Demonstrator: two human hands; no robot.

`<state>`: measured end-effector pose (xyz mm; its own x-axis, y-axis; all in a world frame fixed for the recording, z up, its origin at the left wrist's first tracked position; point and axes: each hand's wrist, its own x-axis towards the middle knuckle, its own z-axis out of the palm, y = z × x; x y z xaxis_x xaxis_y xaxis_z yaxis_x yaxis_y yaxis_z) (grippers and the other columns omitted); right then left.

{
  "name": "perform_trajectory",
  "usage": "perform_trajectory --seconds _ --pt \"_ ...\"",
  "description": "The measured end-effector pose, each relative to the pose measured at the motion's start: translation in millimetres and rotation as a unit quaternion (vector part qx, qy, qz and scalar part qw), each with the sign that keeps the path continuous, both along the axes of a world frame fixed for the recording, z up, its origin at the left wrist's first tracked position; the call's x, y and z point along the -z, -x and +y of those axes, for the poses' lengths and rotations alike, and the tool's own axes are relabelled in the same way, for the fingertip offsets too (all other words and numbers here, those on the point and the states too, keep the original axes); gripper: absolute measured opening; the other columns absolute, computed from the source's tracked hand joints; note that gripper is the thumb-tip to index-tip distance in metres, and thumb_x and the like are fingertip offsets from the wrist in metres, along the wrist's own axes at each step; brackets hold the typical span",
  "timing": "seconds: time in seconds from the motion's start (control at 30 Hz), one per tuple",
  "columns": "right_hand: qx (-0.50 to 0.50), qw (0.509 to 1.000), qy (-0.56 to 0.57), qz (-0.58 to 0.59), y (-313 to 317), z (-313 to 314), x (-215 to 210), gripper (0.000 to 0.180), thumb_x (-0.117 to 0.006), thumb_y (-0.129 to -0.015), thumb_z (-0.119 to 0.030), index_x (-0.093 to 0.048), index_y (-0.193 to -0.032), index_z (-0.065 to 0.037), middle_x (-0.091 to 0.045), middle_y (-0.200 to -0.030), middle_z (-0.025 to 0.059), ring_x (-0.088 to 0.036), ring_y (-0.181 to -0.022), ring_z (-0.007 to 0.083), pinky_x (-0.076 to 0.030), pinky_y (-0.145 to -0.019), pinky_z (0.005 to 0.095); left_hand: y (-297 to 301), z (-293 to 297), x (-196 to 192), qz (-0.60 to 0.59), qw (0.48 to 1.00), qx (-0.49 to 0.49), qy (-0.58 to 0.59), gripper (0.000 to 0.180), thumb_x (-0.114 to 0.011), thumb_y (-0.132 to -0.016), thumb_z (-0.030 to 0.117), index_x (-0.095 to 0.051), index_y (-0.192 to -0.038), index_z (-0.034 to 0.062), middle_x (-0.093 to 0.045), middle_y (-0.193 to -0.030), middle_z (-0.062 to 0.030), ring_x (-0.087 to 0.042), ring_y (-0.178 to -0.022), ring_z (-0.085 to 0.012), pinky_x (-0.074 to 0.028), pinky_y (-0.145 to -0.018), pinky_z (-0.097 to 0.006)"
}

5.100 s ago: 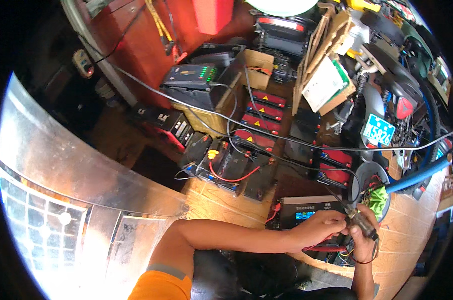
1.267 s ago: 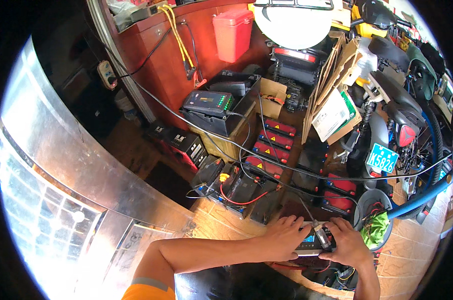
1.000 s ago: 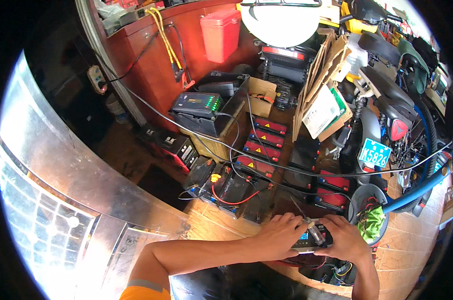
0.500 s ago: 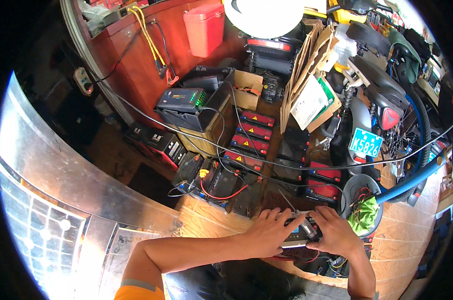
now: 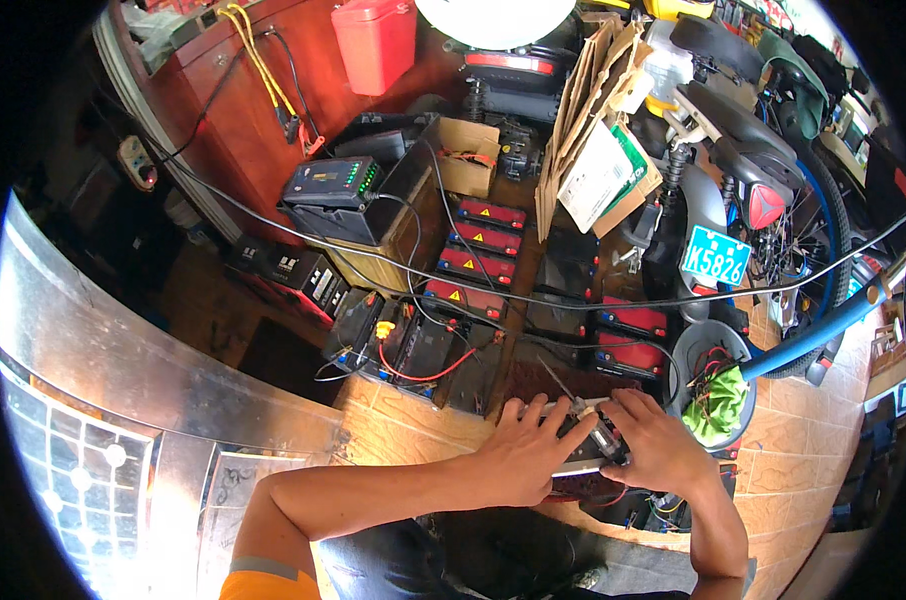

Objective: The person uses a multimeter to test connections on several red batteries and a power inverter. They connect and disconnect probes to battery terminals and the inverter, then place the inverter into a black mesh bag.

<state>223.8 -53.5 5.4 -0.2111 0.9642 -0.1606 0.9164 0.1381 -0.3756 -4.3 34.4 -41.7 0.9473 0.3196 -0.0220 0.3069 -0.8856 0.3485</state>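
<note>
Both hands meet over a flat, pale-edged device (image 5: 579,466) low in the middle of the view. My left hand (image 5: 521,455) curls over its left side, fingers bent across the top. On the opposite side, my right hand (image 5: 663,442) wraps the edge with its thumb toward me. Between them lies a screwdriver (image 5: 605,438) with a clear handle, its thin shaft slanting away to the upper left. I cannot tell which hand bears the screwdriver. Fingers cover most of the device's face. Red wires show just below it.
Red-topped batteries (image 5: 476,265) stand in rows beyond my hands. A grey bucket (image 5: 681,350) with a green cloth (image 5: 714,408) is to the right. A charger (image 5: 333,180) with green lights rests on a black box. A black cable (image 5: 563,301) crosses the scene; scooters are parked behind.
The whole scene has shifted left and slightly up as the view turned. My hands keep nearly the same grip on the device, with small finger movements; the screwdriver still lies between them.
</note>
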Motion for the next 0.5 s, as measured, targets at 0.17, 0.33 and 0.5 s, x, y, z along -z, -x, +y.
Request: perform_trajectory --seconds 0.17,0.33,0.5 --pt "-0.023 0.999 -0.024 -0.029 -2.1 0.7 0.5 0.086 -0.089 -0.069 -0.030 -0.053 -0.142 0.001 -0.052 -0.147 0.0256 -0.049 -0.139 0.0438 -0.045 -0.114 0.0479 0.8 0.0 -2.0 0.007 1.000 0.001 -0.004 0.097 -0.077 -0.082 0.024 -0.027 -0.163 0.0080 -0.042 -0.151 -0.0340 -0.045 -0.133 -0.0519 -0.037 -0.098 -0.059" --pt "-0.010 1.000 -0.017 0.002 -2.4 -1.2 3.0 0.086 -0.089 -0.070 -0.030 -0.053 -0.142 0.000 -0.052 -0.147 0.0247 -0.050 -0.137 0.0440 -0.044 -0.115 0.0476 -0.5 1.3 -1.7 0.030 1.000 0.003 -0.006 0.101 -0.079 -0.082 0.028 -0.026 -0.165 0.0107 -0.040 -0.153 -0.0346 -0.045 -0.134 -0.0521 -0.037 -0.098 -0.060" --pt "-0.011 1.000 -0.028 0.003 -5.0 -1.4 0.4 0.083 -0.088 -0.072 -0.029 -0.052 -0.142 0.000 -0.053 -0.145 0.0248 -0.051 -0.137 0.0436 -0.047 -0.112 0.0475 -1.7 0.3 -4.0 0.027 1.000 -0.005 -0.008 0.105 -0.083 -0.080 0.032 -0.025 -0.166 0.0133 -0.041 -0.153 -0.0345 -0.045 -0.135 -0.0521 -0.036 -0.099 -0.060"
